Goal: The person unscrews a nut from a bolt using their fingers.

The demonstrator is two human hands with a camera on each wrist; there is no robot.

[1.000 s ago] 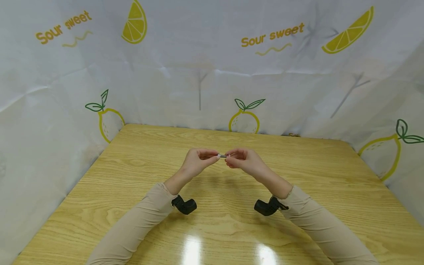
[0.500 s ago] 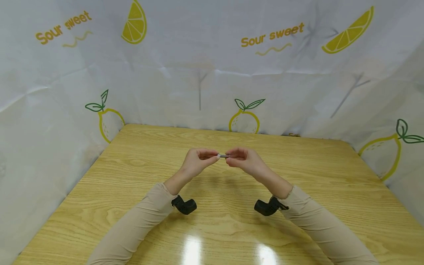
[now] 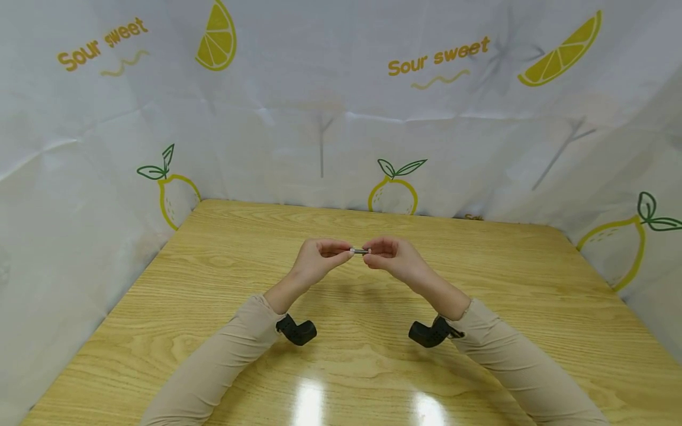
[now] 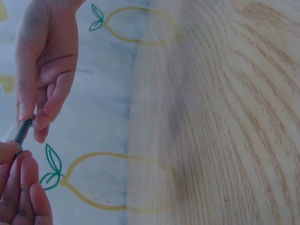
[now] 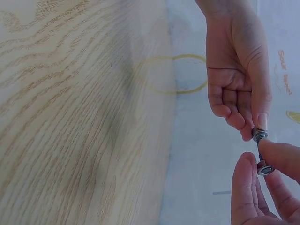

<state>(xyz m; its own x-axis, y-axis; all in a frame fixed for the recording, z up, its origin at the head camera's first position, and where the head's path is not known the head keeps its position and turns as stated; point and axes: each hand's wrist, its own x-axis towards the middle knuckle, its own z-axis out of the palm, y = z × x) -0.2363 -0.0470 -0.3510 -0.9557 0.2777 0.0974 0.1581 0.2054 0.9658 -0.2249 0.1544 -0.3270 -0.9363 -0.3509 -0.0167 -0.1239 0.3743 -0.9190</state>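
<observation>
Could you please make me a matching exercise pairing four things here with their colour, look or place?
Things:
1. Bolt
2. Table
3. Sleeves
4. Cloth

Descriptions:
A. Plain beige
B. White, printed with lemons
C. Held between the left hand and the right hand
D. Wood-grained

Pairs: 1-C, 2-D, 3-A, 4-B

Lemon-print cloth (image 3: pixel 256 148) walling a wooden table (image 3: pixel 362 355) marks a curtained booth.
</observation>
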